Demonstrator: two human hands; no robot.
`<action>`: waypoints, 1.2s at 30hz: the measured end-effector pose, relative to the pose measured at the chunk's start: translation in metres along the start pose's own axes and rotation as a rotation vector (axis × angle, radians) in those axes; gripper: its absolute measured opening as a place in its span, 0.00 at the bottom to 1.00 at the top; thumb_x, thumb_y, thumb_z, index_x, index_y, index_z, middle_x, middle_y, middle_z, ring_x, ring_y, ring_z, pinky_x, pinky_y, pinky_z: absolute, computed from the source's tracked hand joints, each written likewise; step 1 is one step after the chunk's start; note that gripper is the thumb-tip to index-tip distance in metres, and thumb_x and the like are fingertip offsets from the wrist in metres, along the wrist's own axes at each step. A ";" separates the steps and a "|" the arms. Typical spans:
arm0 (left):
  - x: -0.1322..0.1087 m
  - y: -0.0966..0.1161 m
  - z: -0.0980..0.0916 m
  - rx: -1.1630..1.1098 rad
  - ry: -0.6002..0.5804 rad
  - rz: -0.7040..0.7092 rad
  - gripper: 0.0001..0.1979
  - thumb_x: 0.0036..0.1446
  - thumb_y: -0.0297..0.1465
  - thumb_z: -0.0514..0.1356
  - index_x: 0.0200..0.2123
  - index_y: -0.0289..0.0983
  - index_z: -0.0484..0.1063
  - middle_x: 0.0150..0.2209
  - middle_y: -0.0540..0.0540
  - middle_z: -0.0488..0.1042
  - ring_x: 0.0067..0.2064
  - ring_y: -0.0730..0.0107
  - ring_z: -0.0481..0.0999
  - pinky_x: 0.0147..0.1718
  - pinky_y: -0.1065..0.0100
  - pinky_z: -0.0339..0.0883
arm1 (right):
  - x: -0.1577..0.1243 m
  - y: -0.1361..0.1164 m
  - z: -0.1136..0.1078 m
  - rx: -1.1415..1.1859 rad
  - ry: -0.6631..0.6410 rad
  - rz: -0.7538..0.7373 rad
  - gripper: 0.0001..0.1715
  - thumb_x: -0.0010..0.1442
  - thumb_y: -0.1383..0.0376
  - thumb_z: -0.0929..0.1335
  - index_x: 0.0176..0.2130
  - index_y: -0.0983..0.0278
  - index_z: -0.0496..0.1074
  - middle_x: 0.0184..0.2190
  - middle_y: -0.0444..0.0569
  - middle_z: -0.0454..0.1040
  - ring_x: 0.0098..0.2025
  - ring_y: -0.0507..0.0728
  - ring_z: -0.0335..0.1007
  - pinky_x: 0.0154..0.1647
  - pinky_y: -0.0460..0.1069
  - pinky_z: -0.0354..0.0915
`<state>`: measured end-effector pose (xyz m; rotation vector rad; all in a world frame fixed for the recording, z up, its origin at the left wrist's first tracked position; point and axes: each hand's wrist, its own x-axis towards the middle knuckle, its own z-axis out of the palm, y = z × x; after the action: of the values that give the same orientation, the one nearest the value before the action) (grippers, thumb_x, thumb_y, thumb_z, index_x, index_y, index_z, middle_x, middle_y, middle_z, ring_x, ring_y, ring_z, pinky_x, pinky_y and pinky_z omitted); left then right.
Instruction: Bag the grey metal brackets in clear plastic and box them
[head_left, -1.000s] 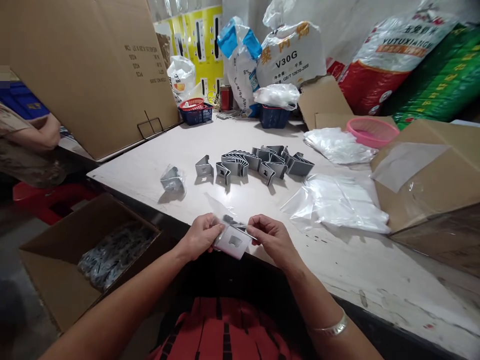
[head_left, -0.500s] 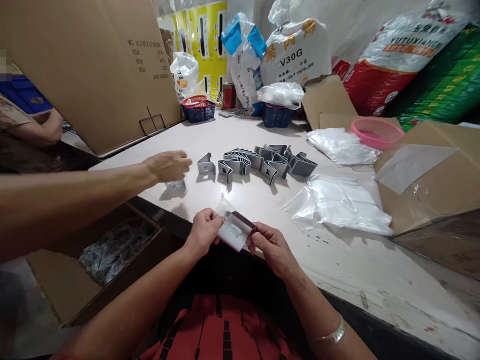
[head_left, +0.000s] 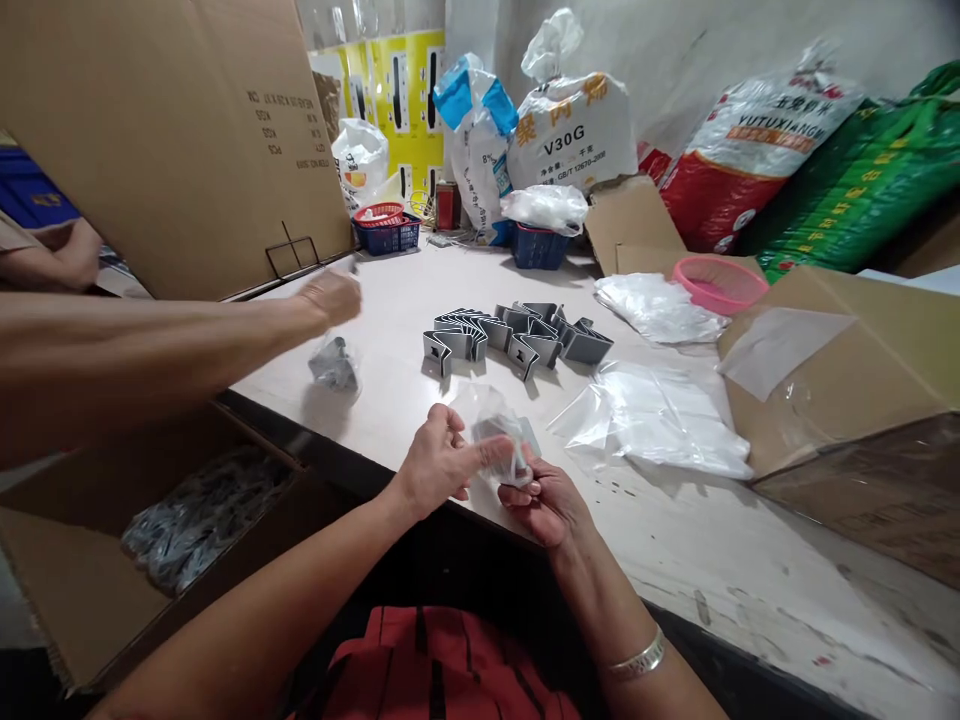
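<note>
Low over the table's front edge, my right hand (head_left: 546, 502) grips a grey bent metal bracket (head_left: 526, 436) wrapped in a clear plastic bag (head_left: 480, 408). My left hand (head_left: 439, 458) is closed on the bag from the other side, its thumb across the film and slightly blurred. Just beyond my hands, a cluster of grey metal brackets (head_left: 469, 335) stands on the white table (head_left: 390, 400). To the left lies a bagged bracket (head_left: 335, 366), below a co-worker's blurred hand (head_left: 334, 298).
Flat clear bags (head_left: 667, 420) lie on the right beside a cardboard box (head_left: 847, 370). An open carton (head_left: 67, 590) at lower left holds several bagged parts (head_left: 202, 520). A pink basket (head_left: 720, 285), blue baskets (head_left: 538, 247) and big sacks line the back.
The bracket in my hands was bare with the bag beside it; now the bag surrounds it. The lone bracket left of the cluster is gone. The co-worker's hand has moved up and left.
</note>
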<state>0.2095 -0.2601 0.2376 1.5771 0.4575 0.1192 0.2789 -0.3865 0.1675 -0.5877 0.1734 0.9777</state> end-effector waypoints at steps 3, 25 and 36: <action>0.002 -0.006 0.007 0.061 0.058 0.119 0.26 0.34 0.40 0.67 0.28 0.39 0.52 0.17 0.61 0.57 0.15 0.81 0.61 0.14 0.76 0.59 | -0.001 0.006 0.009 -0.101 0.138 -0.122 0.15 0.55 0.63 0.66 0.22 0.65 0.60 0.10 0.34 0.54 0.11 0.41 0.42 0.11 0.38 0.47; 0.020 -0.027 -0.021 0.953 0.396 0.344 0.08 0.49 0.29 0.53 0.21 0.37 0.69 0.26 0.49 0.63 0.26 0.73 0.65 0.27 0.71 0.60 | -0.010 -0.022 0.014 -1.750 0.021 -0.809 0.08 0.50 0.69 0.64 0.34 0.63 0.67 0.19 0.41 0.65 0.21 0.50 0.58 0.23 0.45 0.57; 0.006 -0.011 -0.012 0.038 0.233 0.361 0.04 0.44 0.31 0.59 0.25 0.36 0.69 0.18 0.54 0.64 0.18 0.78 0.64 0.20 0.73 0.61 | -0.033 -0.005 0.034 -1.334 0.170 -1.131 0.05 0.54 0.65 0.64 0.30 0.62 0.69 0.23 0.43 0.68 0.23 0.50 0.61 0.25 0.46 0.61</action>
<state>0.2084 -0.2473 0.2270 1.6788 0.3514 0.5777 0.2607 -0.3948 0.2108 -1.7241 -0.6802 -0.2160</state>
